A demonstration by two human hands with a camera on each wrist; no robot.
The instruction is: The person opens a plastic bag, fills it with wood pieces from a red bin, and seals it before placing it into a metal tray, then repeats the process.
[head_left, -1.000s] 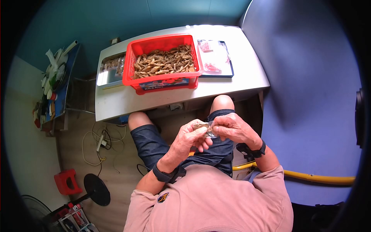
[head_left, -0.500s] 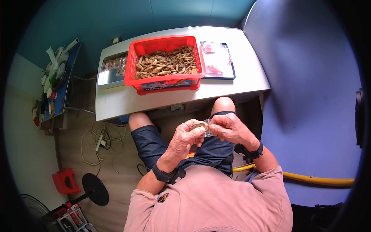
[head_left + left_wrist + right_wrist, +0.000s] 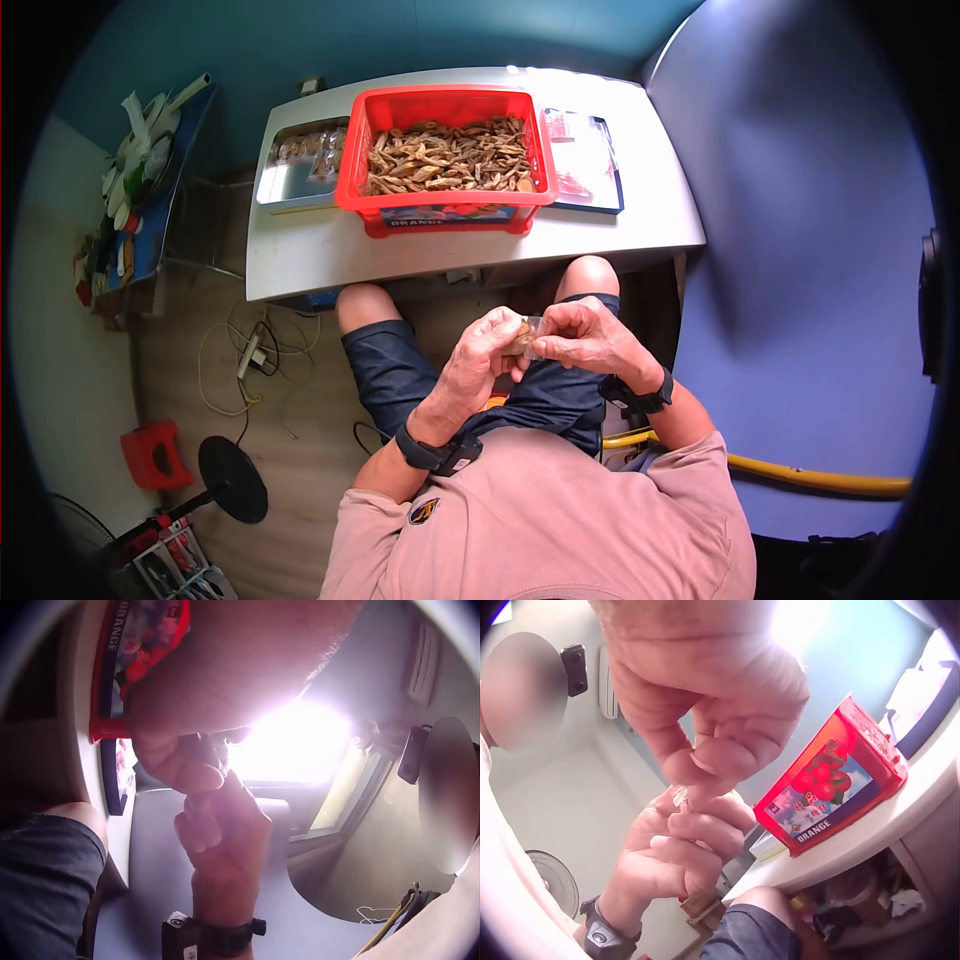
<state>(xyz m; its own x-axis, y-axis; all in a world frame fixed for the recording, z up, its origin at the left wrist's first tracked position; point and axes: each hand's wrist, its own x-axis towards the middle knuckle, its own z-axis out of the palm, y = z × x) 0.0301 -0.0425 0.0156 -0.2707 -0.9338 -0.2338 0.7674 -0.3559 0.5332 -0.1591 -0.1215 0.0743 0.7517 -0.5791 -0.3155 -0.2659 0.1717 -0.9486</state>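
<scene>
In the head view both hands meet above the lap around a small clear plastic bag (image 3: 527,336) with a brown dried piece inside. My left hand (image 3: 480,356) grips the bag from the left, thumb on top. My right hand (image 3: 592,342) pinches its right edge between thumb and fingers. In the right wrist view, the right hand (image 3: 705,712) is above the left hand (image 3: 679,851), and a bit of clear plastic (image 3: 679,796) shows between their fingertips. Seen from the left wrist, the left hand (image 3: 217,697) covers most of the bag.
A red plastic basket (image 3: 450,208) of brown dried pieces (image 3: 450,160) stands on the white table (image 3: 320,250). To its left lies a tray (image 3: 290,188) with filled bags; to its right, a dark-edged tray (image 3: 590,190) with red-printed bags. Cables (image 3: 250,355) lie on the floor at left.
The right hand's fingers have shifted on the bag, its thumb now lying straighter along the edge. The hands stay together over the lap. The head view has turned slightly, so the table appears further right.
</scene>
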